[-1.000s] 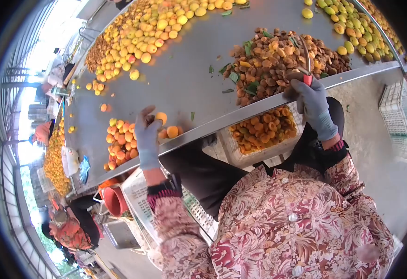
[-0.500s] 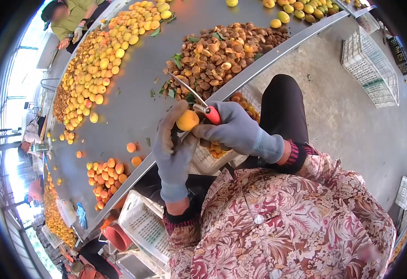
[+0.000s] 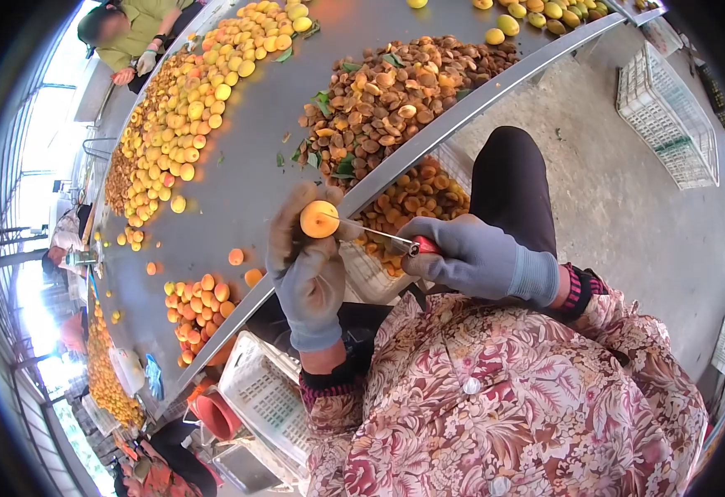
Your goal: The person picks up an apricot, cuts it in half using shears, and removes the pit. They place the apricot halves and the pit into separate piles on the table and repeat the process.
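My left hand (image 3: 311, 269), in a grey glove, grips an orange-yellow apricot (image 3: 319, 219) between thumb and fingers. My gloved right hand (image 3: 472, 255) is closed round the red handle of a knife (image 3: 379, 234). Its thin blade points left, the tip right at the apricot's face, where a small dark mark shows. Below the hands stands a crate of halved apricots (image 3: 416, 199) beside the table edge. A heap of brown apricot pits (image 3: 396, 103) with some green leaves lies on the table just beyond.
The metal table (image 3: 251, 166) bears a long row of yellow apricots (image 3: 205, 91) and a small pile of orange ones (image 3: 199, 311). White crates (image 3: 267, 389) stand below its edge and on the floor at right. A person in a green top (image 3: 135, 37) sits across the table.
My right hand has moved right and down, and the knife blade has swung from pointing up and away to the apricot. The left hand has raised and turned the apricot slightly leftward.
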The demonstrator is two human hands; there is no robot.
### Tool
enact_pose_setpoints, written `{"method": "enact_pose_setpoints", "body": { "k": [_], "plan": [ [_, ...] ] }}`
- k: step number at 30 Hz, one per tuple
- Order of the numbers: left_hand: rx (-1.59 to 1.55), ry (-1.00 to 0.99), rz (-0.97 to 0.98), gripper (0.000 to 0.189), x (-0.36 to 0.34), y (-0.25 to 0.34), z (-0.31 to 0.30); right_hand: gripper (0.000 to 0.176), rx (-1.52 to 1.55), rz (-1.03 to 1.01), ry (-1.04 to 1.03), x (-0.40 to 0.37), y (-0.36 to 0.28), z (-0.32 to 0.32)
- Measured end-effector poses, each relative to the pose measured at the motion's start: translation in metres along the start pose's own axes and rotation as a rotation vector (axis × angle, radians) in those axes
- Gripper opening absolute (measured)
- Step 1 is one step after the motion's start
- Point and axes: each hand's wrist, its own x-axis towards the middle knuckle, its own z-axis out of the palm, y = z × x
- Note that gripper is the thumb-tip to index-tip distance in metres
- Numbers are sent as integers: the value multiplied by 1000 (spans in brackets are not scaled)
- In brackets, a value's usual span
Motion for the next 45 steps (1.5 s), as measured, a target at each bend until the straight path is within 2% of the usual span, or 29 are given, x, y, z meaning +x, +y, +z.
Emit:
{"method": "enact_pose_setpoints", "body": {
  "k": [4, 7, 10, 13, 15, 19, 21, 25, 27, 28, 30, 31, 33, 34, 35, 36, 37, 39, 40, 42, 45],
  "plan": [
    [13, 6, 11, 48, -2, -2, -2, 36, -36, 6, -3, -3, 0, -1],
    [14, 11, -1, 48, -2, -1, -4, 36, -84, -85, 11, -3, 8, 1],
    [33, 7, 3, 46, -2, -1, -2, 29, -143, -92, 24, -2, 8, 3],
    [121, 75, -1, 48, -2, -4, 1, 28, -164, -19, 18, -5, 4, 3],
    [173, 6, -19, 45, -4, -9, -8, 29, -308, 35, -8, -8, -2, 0],
    [229, -34, -31, 42, -6, -25, -17, 29, -280, 186, -62, -3, -9, 2],
    [75, 21, 8, 41, -5, -37, -13, 29, -133, 222, -57, 0, -7, 8],
    [-17, 39, 22, 41, -2, -45, -10, 32, -70, 217, -59, 4, -4, 7],
    [381, -52, 59, 41, 0, -39, -19, 36, 73, 452, -156, 6, -16, -1],
    [380, -45, 55, 41, 1, -34, -22, 36, 72, 456, -163, 8, -17, -4],
    [786, -120, 97, 39, 4, -26, -27, 38, -92, 413, -195, 13, -18, -8],
    [788, -115, 98, 39, 2, -30, -31, 37, -68, 441, -218, 16, -17, -7],
    [425, -40, 36, 39, 1, -43, -38, 36, -47, 420, -175, 18, -9, 4],
    [427, -37, 40, 39, 1, -45, -35, 36, -20, 409, -134, 18, -2, 13],
    [207, 6, -1, 40, 0, -48, -30, 35, -111, 298, -69, 18, 4, 19],
    [-14, 48, -43, 40, 0, -51, -25, 35, -111, 300, -69, 20, 4, 20],
    [-17, 48, -49, 40, -1, -54, -21, 35, -118, 280, -40, 20, 4, 22],
    [-358, 172, -151, 39, 2, -58, -13, 35, -125, 261, -5, 21, 5, 25],
    [-361, 167, -148, 39, 3, -62, -12, 37, -136, 258, 9, 21, 6, 25],
    [-612, 68, -190, 43, 5, -67, -9, 38, -151, 254, 23, 23, 9, 24],
    [-641, 43, -277, 50, 0, -62, 5, 33, -119, 225, 74, 27, 14, 27]
  ]
}}
